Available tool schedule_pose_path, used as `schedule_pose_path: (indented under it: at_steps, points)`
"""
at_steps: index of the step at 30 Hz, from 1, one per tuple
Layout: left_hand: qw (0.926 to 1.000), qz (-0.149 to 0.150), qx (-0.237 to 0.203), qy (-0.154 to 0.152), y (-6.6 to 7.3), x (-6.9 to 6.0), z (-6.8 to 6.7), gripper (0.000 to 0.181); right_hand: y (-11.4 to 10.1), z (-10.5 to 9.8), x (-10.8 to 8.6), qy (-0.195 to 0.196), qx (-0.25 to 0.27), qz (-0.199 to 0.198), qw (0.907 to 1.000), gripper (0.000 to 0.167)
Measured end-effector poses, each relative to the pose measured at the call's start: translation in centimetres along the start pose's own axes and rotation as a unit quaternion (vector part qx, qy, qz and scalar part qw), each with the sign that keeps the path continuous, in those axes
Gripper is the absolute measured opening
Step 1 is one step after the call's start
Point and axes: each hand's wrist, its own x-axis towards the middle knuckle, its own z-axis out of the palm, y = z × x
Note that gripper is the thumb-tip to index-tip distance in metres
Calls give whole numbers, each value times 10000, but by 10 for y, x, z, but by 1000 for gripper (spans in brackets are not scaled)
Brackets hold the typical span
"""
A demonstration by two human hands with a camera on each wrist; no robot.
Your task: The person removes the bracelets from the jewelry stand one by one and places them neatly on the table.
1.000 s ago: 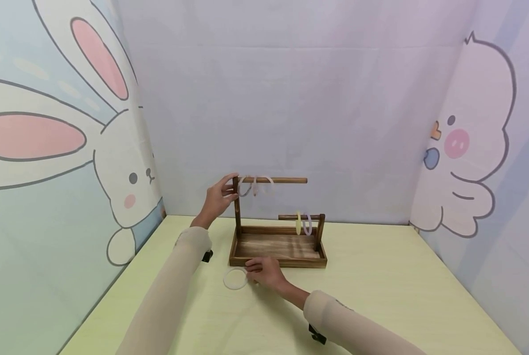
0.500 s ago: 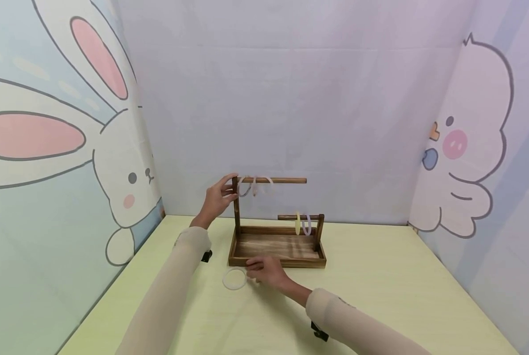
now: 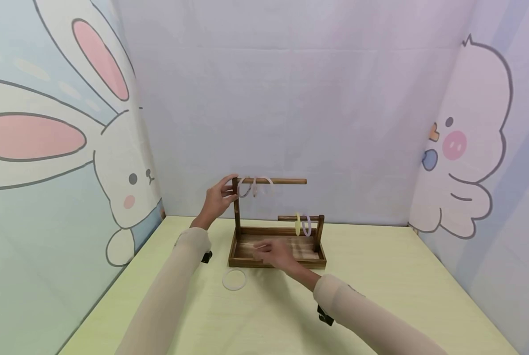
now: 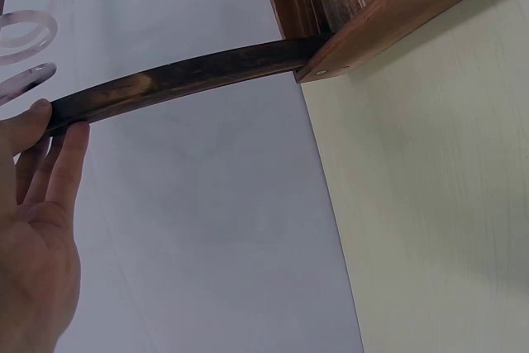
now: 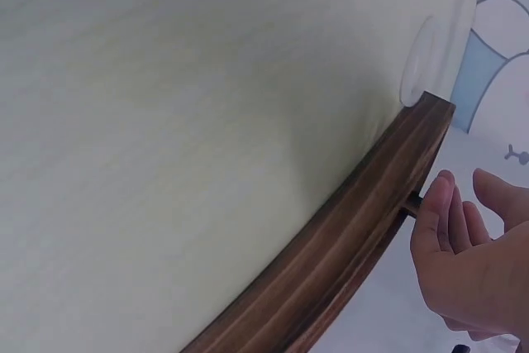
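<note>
My left hand (image 3: 217, 199) pinches the top of the tall post (image 4: 190, 76) of a dark wooden bangle stand, thumb on one side and fingers on the other. Over the front rim (image 3: 310, 264) of the stand's tray hovers my right hand (image 3: 276, 254), fingers loosely bent, thumb apart, with nothing held in the right wrist view. A white bangle (image 3: 234, 289) lies flat on the table just in front of the tray. Three pale bangles, one a mottled bangle (image 4: 25, 84), hang from the upper bar (image 3: 291, 181). On the lower bar hang a yellow bangle (image 3: 297, 226) and a purple bangle (image 3: 307, 234).
The pale yellow table (image 3: 379, 281) extends on both sides of the stand. Behind it rises a plain lilac backdrop (image 3: 357, 148). Side panels carry a cartoon rabbit (image 3: 122, 167) and a white cartoon animal (image 3: 473, 118).
My right hand has left the white bangle's edge, rising and moving slightly right over the tray. The bangle stays on the table. My left hand keeps its place on the post.
</note>
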Motion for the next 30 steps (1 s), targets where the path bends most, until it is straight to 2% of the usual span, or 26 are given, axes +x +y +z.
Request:
schedule_pose_path:
  at_steps: [3,6,7,12,16,23,30]
  points:
    - [10000,3,-29,8,-1,0,1,69,-7,-11,4,99,-135,-71,9998,24]
    - [10000,20,-27,5,-1,0,1,69,-10,-19,9,241,-415,68,9988,22]
    - [10000,33,-17,0,0,0,2,69,-5,-21,13,294,-436,171,9985,22]
    - [10000,93,8,33,-1,-1,2,69,-5,-27,20,484,-236,386,9978,23]
    - [9999,95,5,43,-1,-1,2,70,-13,-33,23,655,-375,345,9966,22]
    - [10000,22,-88,30,-2,1,0,70,-22,-43,32,710,-520,254,9958,23]
    - [10000,-18,-10,20,-1,1,0,70,-23,-52,44,857,-473,510,9939,26]
